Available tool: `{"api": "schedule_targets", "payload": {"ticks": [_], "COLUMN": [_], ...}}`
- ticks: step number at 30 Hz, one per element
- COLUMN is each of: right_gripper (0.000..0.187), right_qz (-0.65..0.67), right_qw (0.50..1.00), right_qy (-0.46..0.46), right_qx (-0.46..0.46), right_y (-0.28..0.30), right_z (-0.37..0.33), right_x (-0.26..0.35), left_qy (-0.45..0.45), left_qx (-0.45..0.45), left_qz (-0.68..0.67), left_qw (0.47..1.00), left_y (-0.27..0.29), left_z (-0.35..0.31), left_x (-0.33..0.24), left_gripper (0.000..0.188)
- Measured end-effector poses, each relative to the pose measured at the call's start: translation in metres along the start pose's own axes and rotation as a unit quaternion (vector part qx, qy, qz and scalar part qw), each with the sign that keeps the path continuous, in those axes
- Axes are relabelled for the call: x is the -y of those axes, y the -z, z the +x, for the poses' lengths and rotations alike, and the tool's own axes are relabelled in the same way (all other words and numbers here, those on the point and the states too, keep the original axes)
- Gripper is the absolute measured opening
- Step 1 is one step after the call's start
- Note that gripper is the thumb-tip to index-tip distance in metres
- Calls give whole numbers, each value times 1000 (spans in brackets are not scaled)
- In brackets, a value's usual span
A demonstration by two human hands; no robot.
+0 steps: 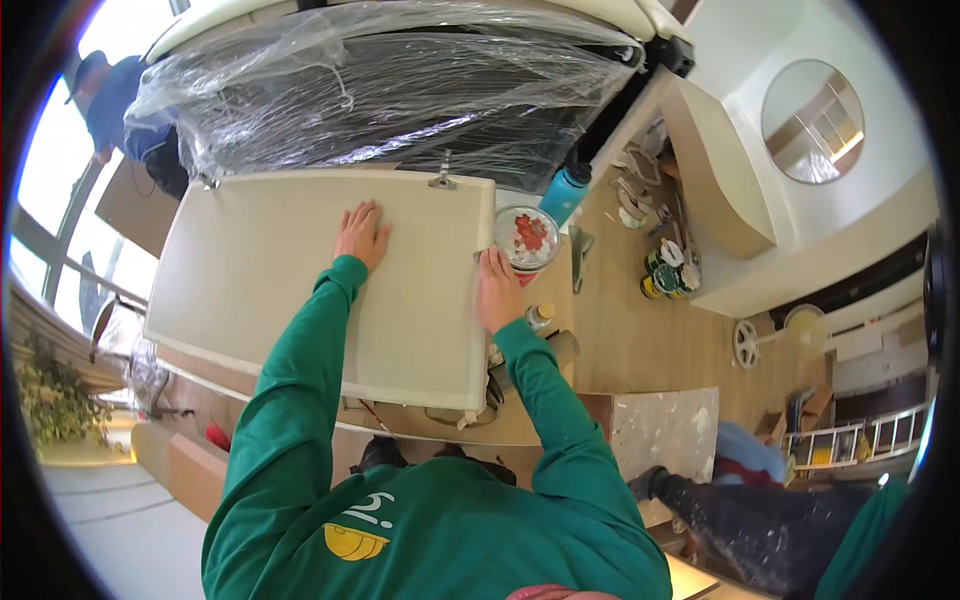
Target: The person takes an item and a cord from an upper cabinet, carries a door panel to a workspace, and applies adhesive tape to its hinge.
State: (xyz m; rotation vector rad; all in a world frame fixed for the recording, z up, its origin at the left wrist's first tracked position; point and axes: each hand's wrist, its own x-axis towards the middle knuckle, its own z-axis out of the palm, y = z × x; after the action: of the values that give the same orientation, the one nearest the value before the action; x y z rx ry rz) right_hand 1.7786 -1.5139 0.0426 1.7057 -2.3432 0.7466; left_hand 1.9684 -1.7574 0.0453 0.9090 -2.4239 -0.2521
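A cream cabinet door with metal hinges on its far edge lies flat in front of me. My left hand rests on its surface, palm down, fingers stretched out and holding nothing. At the door's right edge is my right hand, its fingers drawn together. A small dark bit shows at those fingertips, but I cannot make out what they hold. Just beyond that hand stands a round tub of whitish paste with a red patch on top. Behind the tub is a blue bottle.
Clear plastic sheeting covers a dark surface beyond the door. A small bottle stands near my right wrist. Paint cans sit on the floor at right. One person is at far left; another's paint-spotted leg is at lower right.
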Motion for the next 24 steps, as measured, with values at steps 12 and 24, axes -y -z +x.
{"api": "schedule_targets", "payload": {"ticks": [12,24], "right_gripper": [51,40], "right_qz": [-45,-6], "right_qw": [998,999], "right_qy": [20,36], "right_qx": [28,21], "right_y": [-45,-53], "right_z": [135,151], "right_x": [-76,-88], "left_qy": [12,21], "left_qx": [19,7], "left_qz": [2,-4], "left_qw": [1000,1000], "left_y": [8,8], "left_z": [5,5], "left_x": [-13,-11], "left_gripper": [38,34]}}
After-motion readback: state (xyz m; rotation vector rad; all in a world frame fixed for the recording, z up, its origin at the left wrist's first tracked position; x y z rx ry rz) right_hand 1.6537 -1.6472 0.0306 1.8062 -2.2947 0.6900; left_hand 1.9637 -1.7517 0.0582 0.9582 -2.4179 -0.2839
